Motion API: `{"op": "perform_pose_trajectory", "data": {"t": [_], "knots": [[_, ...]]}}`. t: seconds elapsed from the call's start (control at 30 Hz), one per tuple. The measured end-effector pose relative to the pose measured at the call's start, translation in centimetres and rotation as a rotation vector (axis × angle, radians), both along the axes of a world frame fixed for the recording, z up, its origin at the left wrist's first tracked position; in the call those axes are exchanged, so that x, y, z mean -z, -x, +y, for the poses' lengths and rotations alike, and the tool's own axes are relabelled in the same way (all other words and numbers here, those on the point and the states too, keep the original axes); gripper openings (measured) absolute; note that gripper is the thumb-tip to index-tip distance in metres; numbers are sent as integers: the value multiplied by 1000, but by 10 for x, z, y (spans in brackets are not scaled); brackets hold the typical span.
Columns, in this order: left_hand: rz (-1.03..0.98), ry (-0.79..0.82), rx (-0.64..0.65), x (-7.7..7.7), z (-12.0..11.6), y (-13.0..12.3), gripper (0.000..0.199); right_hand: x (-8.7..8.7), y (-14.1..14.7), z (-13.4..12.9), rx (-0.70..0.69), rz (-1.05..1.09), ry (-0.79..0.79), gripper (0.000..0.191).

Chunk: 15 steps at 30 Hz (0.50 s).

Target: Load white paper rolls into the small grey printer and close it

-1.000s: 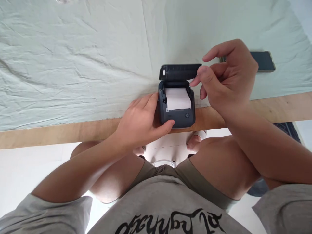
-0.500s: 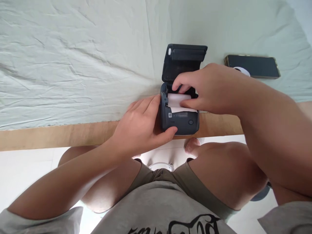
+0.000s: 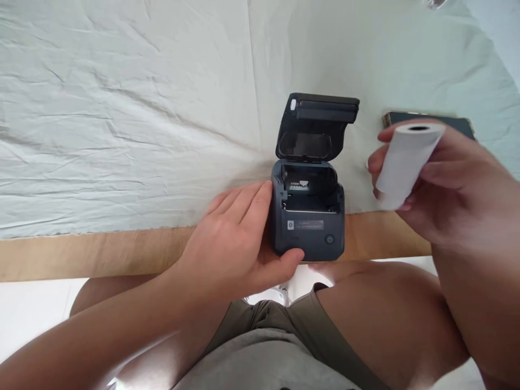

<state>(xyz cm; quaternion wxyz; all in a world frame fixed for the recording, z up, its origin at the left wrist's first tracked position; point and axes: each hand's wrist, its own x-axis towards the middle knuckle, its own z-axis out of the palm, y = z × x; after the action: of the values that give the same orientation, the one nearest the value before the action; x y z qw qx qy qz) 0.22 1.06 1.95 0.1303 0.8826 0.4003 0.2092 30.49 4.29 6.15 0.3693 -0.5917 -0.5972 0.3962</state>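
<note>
A dark thermal printer [image 3: 309, 241] sits at the table's front edge with its lid [image 3: 314, 127] tipped back. Its paper compartment [image 3: 311, 184] shows bare, apart from a small label on the inner wall. My left hand [image 3: 239, 233] grips the printer's left side, fingers along the side and thumb at the front edge. To the right of the printer, my right hand [image 3: 442, 184] is closed around a white paper roll [image 3: 406, 162], held up off the table and tilted so that the dark core hole shows on top. Part of this hand is blurred.
A phone [image 3: 430, 116] lies at the right, partly covered by the right hand and the roll. Wrinkled pale green cloth [image 3: 142, 119] covers the table, leaving a wooden front strip [image 3: 101, 249]. Something small and shiny [image 3: 435, 3] shows at the top edge.
My right hand has lifted the paper roll out of the printer and carried it to the right. My left hand stays on the printer. The view has shifted slightly.
</note>
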Motion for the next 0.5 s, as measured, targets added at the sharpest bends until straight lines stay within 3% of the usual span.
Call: {"op": "perform_pose_trajectory", "data": {"t": [0.13,0.33,0.5], "knots": [[21,23,-7,-3,1,-1,69,22,-4,-13,24,-79,-128,24],[59,-15,-13,-7,0,-1,69,22,2,-19,-25,-453,-297,37],[67,-24,2,-4,0,2,71,35,-1,-14,-31,-547,-309,28]]}}
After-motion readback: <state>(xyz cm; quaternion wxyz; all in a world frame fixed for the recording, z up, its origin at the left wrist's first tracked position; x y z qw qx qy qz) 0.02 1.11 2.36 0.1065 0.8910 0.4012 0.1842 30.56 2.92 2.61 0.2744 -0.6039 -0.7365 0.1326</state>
